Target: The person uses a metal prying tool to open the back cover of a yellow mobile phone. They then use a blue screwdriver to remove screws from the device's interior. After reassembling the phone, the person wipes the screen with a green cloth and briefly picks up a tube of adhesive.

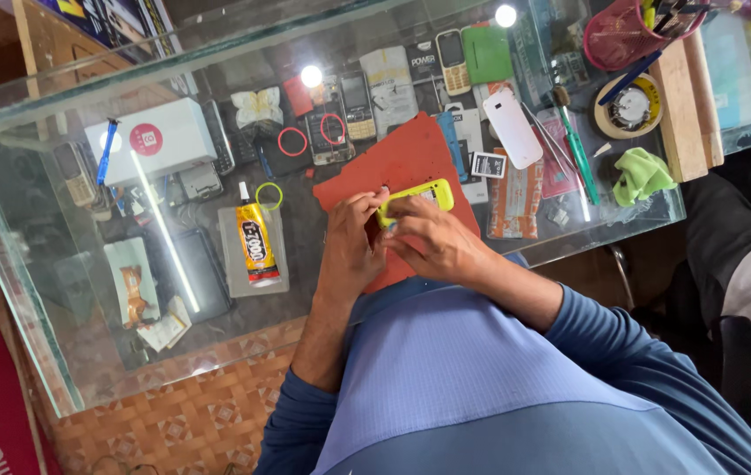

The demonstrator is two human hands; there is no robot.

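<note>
At the far left of the glass worktop (58, 352), a white box (151, 139) with a red round mark is seen, and a blue pen-like tool (108, 149) is laid across its left end. Below it, a dark tablet (199, 274) is lying flat. More to the right, a tube of glue (256, 239) with a white nozzle is placed on a grey plate, and a small yellow-green ring (269, 195) is found just beside the nozzle.

Near the middle, a red mat (406, 163) is spread on the worktop. Over its lower part, a yellow-green phone shell (419, 195) is held by both hands. The left hand (351, 246) is placed at the left end of the shell, with its fingers (365, 204) closed on that end. The right hand (432, 242) is laid over the lower edge of the shell, and its fingers (406, 211) are pressed together on the shell.

To the right of the mat, a white phone cover (512, 128) is resting at a tilt. A green-handled screwdriver (579, 158) is lying near it, then a crumpled green cloth (641, 174). At the far right, a roll of tape (629, 107) is seen beside a wooden block (683, 97), and a pink mesh cup (619, 35) with tools is standing above them.
</note>
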